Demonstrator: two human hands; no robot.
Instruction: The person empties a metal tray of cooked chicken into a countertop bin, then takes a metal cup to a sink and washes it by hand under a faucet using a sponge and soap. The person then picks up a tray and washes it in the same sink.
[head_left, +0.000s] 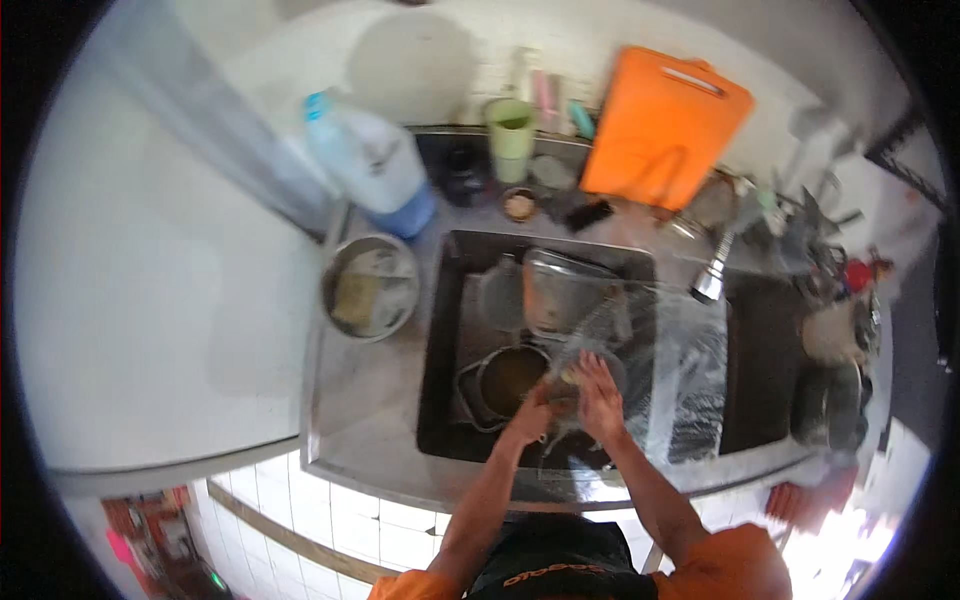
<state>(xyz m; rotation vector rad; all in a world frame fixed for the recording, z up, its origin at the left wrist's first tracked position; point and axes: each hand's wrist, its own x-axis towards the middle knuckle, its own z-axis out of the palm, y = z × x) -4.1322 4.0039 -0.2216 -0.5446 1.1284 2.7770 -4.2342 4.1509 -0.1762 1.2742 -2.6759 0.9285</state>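
Over the left basin of a steel sink (442, 352), my left hand (532, 416) is close to my right hand (598, 390), between a pot and clear plastic. Blur hides what my left hand's fingers do. The right hand's fingers extend over a small, pale roundish thing that I cannot make out. A round metal pot (514, 381) holding brownish liquid sits in the basin, left of my hands. A clear plastic sheet or bag (679, 375) spreads over the basin's right side and the divider. Beyond my hands lie a rectangular metal tray (566, 292) and a rounded translucent item (504, 296).
A steel bowl (405, 300) with a sponge stands at left, near a large plastic jug (401, 180). Behind are a green cup (511, 142) and an orange cutting board (667, 127). A faucet spout (709, 281) hangs near the right basin; pots and utensils crowd the far right.
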